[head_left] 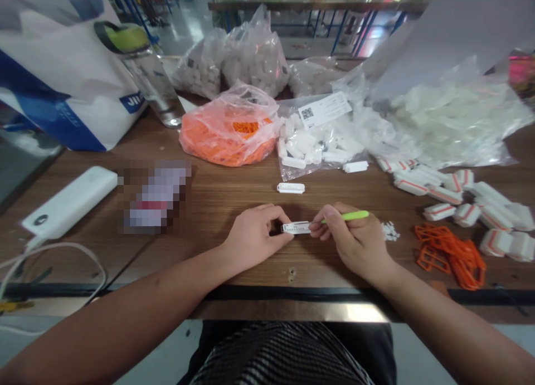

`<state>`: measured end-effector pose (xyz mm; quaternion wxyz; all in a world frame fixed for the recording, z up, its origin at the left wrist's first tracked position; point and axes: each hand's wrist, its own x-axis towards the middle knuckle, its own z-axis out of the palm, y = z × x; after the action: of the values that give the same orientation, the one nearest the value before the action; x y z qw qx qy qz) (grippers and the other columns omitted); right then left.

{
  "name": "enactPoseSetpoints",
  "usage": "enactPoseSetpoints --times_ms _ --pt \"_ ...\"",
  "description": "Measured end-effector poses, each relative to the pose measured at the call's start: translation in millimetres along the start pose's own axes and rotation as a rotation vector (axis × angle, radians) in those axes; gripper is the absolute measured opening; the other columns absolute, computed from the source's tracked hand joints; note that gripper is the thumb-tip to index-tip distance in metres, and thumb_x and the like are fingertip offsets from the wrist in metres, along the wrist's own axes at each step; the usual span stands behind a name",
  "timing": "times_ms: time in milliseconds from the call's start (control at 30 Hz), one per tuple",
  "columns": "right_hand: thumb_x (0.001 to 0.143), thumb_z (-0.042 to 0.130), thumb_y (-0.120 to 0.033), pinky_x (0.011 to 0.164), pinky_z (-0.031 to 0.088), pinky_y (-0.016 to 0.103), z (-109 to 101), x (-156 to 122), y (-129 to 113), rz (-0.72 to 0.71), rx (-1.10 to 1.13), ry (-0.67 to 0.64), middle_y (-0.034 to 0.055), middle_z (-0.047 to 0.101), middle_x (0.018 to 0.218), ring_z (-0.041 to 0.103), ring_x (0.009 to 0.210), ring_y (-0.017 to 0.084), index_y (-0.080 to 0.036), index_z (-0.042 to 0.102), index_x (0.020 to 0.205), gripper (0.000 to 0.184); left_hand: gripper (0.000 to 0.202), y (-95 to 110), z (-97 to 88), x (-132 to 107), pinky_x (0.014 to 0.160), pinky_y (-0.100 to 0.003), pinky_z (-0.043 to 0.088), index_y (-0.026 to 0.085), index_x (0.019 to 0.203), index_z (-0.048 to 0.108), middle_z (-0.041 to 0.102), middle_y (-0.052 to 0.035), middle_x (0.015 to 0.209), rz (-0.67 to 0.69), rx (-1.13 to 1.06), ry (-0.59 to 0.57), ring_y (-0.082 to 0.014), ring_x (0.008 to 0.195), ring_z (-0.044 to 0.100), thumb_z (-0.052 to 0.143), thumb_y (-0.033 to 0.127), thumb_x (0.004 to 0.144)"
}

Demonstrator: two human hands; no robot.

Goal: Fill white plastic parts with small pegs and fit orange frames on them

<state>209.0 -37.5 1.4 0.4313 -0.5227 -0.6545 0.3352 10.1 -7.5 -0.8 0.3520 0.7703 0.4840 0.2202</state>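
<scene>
My left hand (254,237) pinches the end of a narrow white plastic strip (296,227) marked with small dark print. My right hand (351,241) grips a lime-green pen (346,217), and its fingers rest beside the strip's other end. The pen's tip meets the strip's top edge. A similar white plastic piece (291,188) lies on the wooden table (209,273) just beyond my hands. A small heap of white bits (390,232) sits near my right hand.
Ahead are an orange-filled plastic bag (229,130) and a clear bag of white parts (313,140). To the right lie red-striped white pieces (460,198) and orange plastic frames (449,257). To the left are a white power bank (69,202), a blurred object (156,198) and a water bottle (152,78).
</scene>
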Motion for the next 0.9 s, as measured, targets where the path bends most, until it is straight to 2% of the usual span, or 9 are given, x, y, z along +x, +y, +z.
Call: enactPoseSetpoints --times_ms 167,267,433,533,767,900 --pt "0.096 0.045 -0.03 0.055 0.05 0.027 -2.2 -1.5 -5.4 -0.145 -0.251 -0.041 0.0007 0.066 0.063 0.063 0.057 0.012 -0.021 0.062 0.071 0.032 0.007 1.0 0.8 0.0 0.055 -0.024 0.034 0.02 0.077 0.066 0.049 0.0054 0.061 -0.011 0.005 0.006 -0.0099 0.054 0.042 0.07 0.024 0.073" --pt "0.096 0.044 -0.028 0.056 0.049 0.029 -2.2 -3.4 -5.7 -0.219 -0.302 -0.046 0.0011 0.066 0.063 0.062 0.057 0.013 -0.021 0.061 0.071 0.032 0.008 0.9 1.2 -0.1 0.055 -0.024 0.033 0.02 0.077 0.066 0.048 0.0057 0.059 -0.016 0.013 0.008 -0.01 0.053 0.042 0.071 0.025 0.073" --pt "0.097 0.045 -0.026 0.057 0.052 0.026 -3.2 -5.7 -2.1 -0.12 -0.111 0.038 0.0009 0.068 0.068 0.066 0.059 0.012 -0.02 0.064 0.077 0.029 0.007 0.3 0.9 -0.2 0.055 -0.024 0.033 0.021 0.079 0.068 0.046 0.0058 0.058 -0.02 -0.003 0.003 -0.0101 0.053 0.042 0.07 0.025 0.073" --pt "0.097 0.045 -0.028 0.057 0.053 0.026 -2.8 -5.2 -0.5 -0.085 -0.063 0.025 0.0007 0.068 0.068 0.066 0.059 0.011 -0.02 0.064 0.075 0.03 0.008 0.4 0.7 -0.5 0.055 -0.024 0.033 0.021 0.079 0.068 0.048 0.0052 0.059 -0.017 0.0 -0.003 -0.0104 0.054 0.042 0.07 0.025 0.073" --pt "0.097 0.044 -0.029 0.056 0.052 0.026 -0.8 -4.3 0.3 -0.097 -0.096 -0.011 0.0004 0.068 0.067 0.065 0.058 0.012 -0.02 0.063 0.075 0.03 0.008 -0.4 2.3 -1.2 0.054 -0.023 0.033 0.021 0.079 0.068 0.049 0.005 0.06 -0.012 -0.018 0.008 -0.0103 0.054 0.043 0.069 0.026 0.074" --pt "0.096 0.044 -0.026 0.057 0.05 0.028 -2.5 -5.4 -1.9 -0.195 -0.231 -0.054 0.0007 0.066 0.065 0.063 0.058 0.012 -0.021 0.063 0.073 0.03 0.008 0.3 2.1 -1.0 0.054 -0.023 0.033 0.02 0.078 0.066 0.049 0.0052 0.06 -0.016 0.002 0.008 -0.0099 0.054 0.043 0.07 0.026 0.073"
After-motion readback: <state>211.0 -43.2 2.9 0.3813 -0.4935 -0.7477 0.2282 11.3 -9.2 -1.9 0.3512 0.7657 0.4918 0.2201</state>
